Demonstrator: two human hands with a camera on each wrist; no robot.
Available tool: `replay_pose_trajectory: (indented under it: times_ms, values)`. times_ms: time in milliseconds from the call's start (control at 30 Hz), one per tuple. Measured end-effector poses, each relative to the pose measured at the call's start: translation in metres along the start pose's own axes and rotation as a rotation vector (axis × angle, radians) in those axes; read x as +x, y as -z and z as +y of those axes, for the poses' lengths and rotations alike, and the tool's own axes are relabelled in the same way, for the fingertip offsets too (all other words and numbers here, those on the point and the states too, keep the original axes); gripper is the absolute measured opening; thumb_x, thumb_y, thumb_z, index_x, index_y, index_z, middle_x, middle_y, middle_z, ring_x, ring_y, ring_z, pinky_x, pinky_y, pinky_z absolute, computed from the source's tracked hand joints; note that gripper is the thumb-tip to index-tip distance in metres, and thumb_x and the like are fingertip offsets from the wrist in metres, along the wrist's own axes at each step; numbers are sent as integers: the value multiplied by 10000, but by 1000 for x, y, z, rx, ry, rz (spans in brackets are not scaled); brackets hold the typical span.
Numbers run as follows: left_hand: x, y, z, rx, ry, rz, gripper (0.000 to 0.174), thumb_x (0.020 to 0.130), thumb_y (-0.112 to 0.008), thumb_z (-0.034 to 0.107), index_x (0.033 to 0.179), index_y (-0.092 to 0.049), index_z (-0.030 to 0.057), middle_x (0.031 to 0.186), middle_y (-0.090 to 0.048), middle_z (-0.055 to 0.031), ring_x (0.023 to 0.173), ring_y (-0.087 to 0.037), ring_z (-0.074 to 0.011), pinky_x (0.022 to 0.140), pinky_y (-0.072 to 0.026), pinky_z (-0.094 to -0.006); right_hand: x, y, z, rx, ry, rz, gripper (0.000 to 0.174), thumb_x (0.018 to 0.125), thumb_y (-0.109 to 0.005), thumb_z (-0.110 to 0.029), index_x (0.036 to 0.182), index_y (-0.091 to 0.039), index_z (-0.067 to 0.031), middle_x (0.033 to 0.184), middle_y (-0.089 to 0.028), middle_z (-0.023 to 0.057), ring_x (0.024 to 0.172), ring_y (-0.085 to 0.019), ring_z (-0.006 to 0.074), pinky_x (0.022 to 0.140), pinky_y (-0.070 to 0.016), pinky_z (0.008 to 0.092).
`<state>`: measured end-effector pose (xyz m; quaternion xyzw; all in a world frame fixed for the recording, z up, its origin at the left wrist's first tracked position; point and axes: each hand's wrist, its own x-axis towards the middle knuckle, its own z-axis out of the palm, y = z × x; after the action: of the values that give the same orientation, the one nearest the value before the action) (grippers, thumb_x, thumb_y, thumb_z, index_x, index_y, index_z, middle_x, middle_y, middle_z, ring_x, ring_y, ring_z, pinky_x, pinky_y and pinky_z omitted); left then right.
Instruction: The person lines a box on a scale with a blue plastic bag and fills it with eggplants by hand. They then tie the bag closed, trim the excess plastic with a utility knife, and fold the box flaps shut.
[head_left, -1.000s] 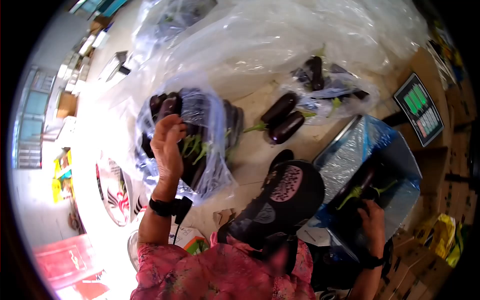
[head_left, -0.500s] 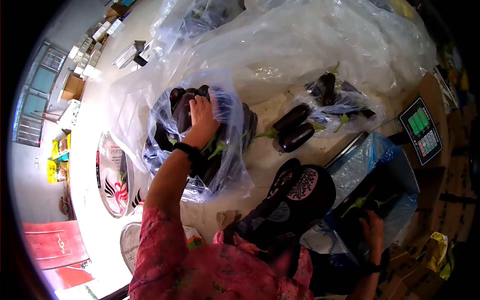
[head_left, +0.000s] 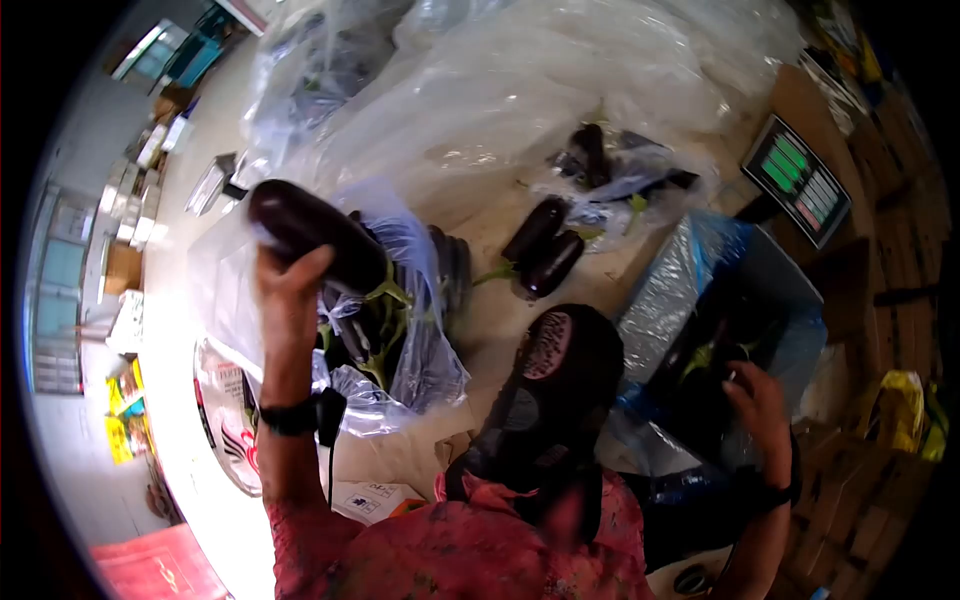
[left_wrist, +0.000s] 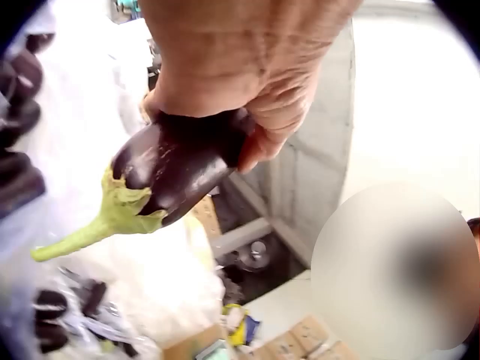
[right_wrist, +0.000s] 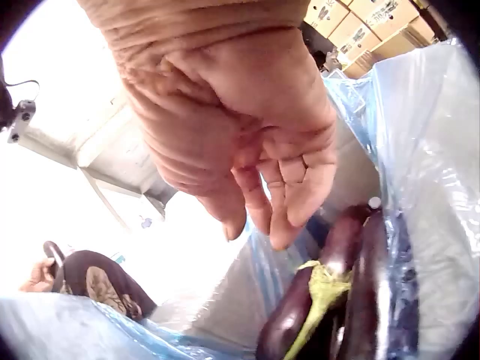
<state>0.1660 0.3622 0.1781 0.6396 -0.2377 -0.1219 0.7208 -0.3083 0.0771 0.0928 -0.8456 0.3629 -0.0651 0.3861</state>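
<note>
My left hand (head_left: 288, 290) grips a dark purple eggplant (head_left: 315, 235), held up over a clear plastic bag (head_left: 425, 375) full of eggplants. In the left wrist view, the fingers wrap the body of the eggplant (left_wrist: 180, 165), and its green cap and stem point down to the left. On the right, my right hand (head_left: 762, 415) hovers over a blue-lined box (head_left: 655, 330) holding several eggplants. The right wrist view shows that hand (right_wrist: 240, 135) with fingers loosely bent and nothing between them, above eggplants (right_wrist: 364, 277) with a pale green stem.
Two loose eggplants (head_left: 552, 263) lie on the table between the bag and the box. Beyond them is a smaller clear bag (head_left: 640, 190) with eggplants. A scale display (head_left: 797, 180) stands behind the box. Crumpled plastic sheeting (head_left: 520, 100) covers the table's far side.
My left hand reached into the bag of eggplants and has come back up to the left, now gripping one eggplant. My right hand has stayed over the box.
</note>
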Motion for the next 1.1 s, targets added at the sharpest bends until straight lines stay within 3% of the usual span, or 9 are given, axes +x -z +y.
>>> replay_pose_trajectory:
  times_ms: [133, 267, 367, 467, 533, 667, 900, 933, 1100]
  values:
    - [-22, -55, 43, -207, -248, -297, 731, 800, -717, 114, 1437, -377, -2, 1378, -515, -154, 1292, -497, -315, 1102, -402, -460, 9, 22, -52, 556, -96, -189, 368, 970, -590, -252, 1221, -590, 16, 944, -637, 66, 832, -607, 135, 729, -491, 273]
    - [-58, -184, 46, 54, -565, -421, 872, 783, -790, 337, 1457, -343, 10, 1394, -493, -195, 1280, -502, -351, 1095, -415, -474, 19, 26, -85, 963, 35, -200, 634, 1005, -443, -492, 1391, -432, 10, 1154, -633, 151, 1018, -624, 216, 856, -506, 341]
    - [-68, -268, 35, 42, -778, -818, 643, 820, -753, 220, 1352, -449, 24, 1353, -518, -181, 1245, -526, -351, 1060, -430, -463, 23, 33, -94, 1456, 79, -225, 787, 977, -381, -628, 1479, -315, -26, 1272, -604, 156, 1162, -592, 225, 930, -496, 376]
    - [-93, -320, 17, -67, -873, -1192, 542, 747, -764, 76, 1247, -555, 48, 1314, -526, -160, 1196, -528, -361, 1026, -423, -450, 10, 47, -96, 1469, -185, 164, 455, 998, -505, -439, 1267, -570, -78, 1184, -639, 73, 1031, -625, 165, 923, -496, 379]
    - [-110, -324, 17, 93, -780, -1289, 581, 723, -700, 7, 1277, -553, 95, 1296, -528, -172, 1178, -519, -382, 1034, -402, -449, 11, 46, -44, 1429, -51, 176, 500, 951, -607, -322, 1357, -499, -52, 1215, -604, 83, 1102, -582, 184, 927, -486, 381]
    - [-101, -306, -2, 397, -113, -1439, 586, 797, -620, 28, 1370, -500, 54, 1228, -616, -169, 1133, -605, -283, 987, -468, -377, -7, 51, -21, 1050, -222, 240, 910, 854, -713, -380, 1519, -213, -13, 1299, -505, 132, 1168, -534, 251, 928, -471, 385]
    - [-93, -304, -28, 439, 213, -1407, 482, 867, -614, 90, 1339, -529, 49, 1161, -638, -120, 1070, -610, -197, 943, -484, -332, 24, 17, 34, 279, -138, 205, 980, 762, -757, -394, 1492, -263, 36, 1370, -490, 289, 1293, -482, 388, 1061, -393, 383]
    - [-91, -305, -31, 430, 221, -1400, 470, 875, -618, 101, 1334, -534, 48, 1151, -638, -110, 1058, -608, -187, 936, -483, -323, 29, 12, 32, 247, -179, 132, 942, 786, -747, -390, 1511, -268, -26, 1320, -525, 252, 1261, -503, 342, 1050, -389, 370]
    - [-89, -308, -28, 456, 261, -1358, 449, 889, -630, 120, 1323, -541, 45, 1122, -632, -85, 1030, -599, -158, 916, -479, -302, 50, -11, 18, 110, -261, 27, 952, 763, -764, -352, 1509, -269, -29, 1283, -544, 260, 1208, -523, 401, 1039, -403, 415]
